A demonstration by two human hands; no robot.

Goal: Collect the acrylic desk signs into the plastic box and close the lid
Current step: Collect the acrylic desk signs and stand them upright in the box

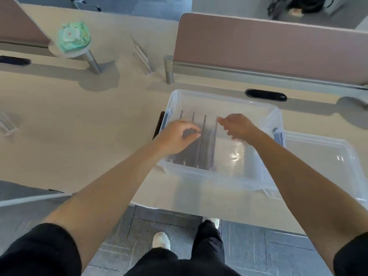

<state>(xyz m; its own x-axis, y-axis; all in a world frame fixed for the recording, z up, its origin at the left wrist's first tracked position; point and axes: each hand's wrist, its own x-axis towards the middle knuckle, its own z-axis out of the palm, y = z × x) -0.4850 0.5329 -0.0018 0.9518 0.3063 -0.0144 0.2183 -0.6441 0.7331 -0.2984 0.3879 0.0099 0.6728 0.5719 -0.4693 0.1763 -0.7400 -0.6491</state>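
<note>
Both hands over the open plastic box (223, 176) at the near edge of the worktop (69, 120). Left hand (175, 136) reaching in from the left, thumb and fingertips pinched on the top edges of the desk signs (203, 144) standing upright in a row in the left half of the box. Right hand (239, 126) above the right end of that row, fingers loosely curled toward the rightmost sign; blurred, so no telling whether it grips that sign or merely touches it. Right half of the box bare, with glare on the bottom. Lid (326, 162) off, lying flat on the worktop just to the right of the box, its left edge tucked against the box wall. Two more signs not yet collected: one (142, 54) standing well behind the box, near the gap between the pink dividers (268, 48), another (8, 124) at the far left edge of the worktop. Green packet (73, 36) up on a small round stand (87, 54) at the back left. Black sleeves at the bottom corners, dark trousers and pale shoes on the grey floor below.
</note>
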